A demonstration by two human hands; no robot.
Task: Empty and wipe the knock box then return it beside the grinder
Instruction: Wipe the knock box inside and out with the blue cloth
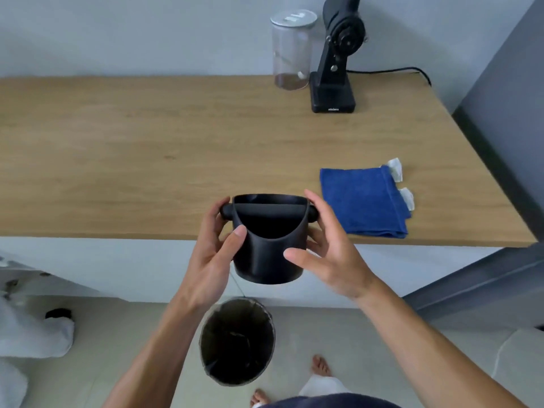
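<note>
I hold a black knock box [269,254] upright in the air, in front of the wooden counter's near edge and above a bin. A black bar spans its top. My left hand [216,254] grips its left side, thumb on the front wall. My right hand [326,248] cups the right side, fingers spread along the wall. A folded blue cloth [363,201] lies on the counter to the right of the box. The black grinder [335,57] stands at the back of the counter against the wall.
A clear jar [290,51] with a grey lid stands left of the grinder. A dark round bin [237,343] sits on the floor below the box. The wooden counter [132,148] stretches to the left. A grey cabinet [506,98] borders its right end. White fabric [32,331] lies on the floor at left.
</note>
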